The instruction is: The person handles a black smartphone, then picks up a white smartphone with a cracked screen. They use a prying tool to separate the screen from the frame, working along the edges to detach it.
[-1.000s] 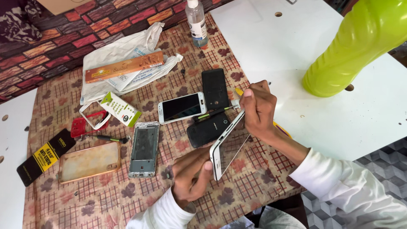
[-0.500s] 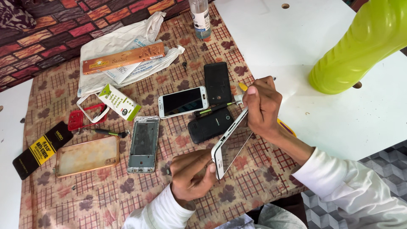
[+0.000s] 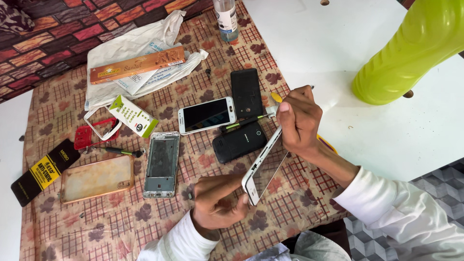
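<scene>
both hands clamp the white phone (image 3: 263, 169), left hand (image 3: 217, 203) bracing its lower end, right hand (image 3: 299, 121) at its top, so grip steadily and pry gently.

Head view, single camera: worn on the person's head, facing steeply down onto the table (image 3: 338, 53) from close above. Frame takes in both forearms, the patterned cloth (image 3: 111, 227) across the tabletop, brick-patterned fabric at top left, tiled floor at lower right. No second view.
</scene>
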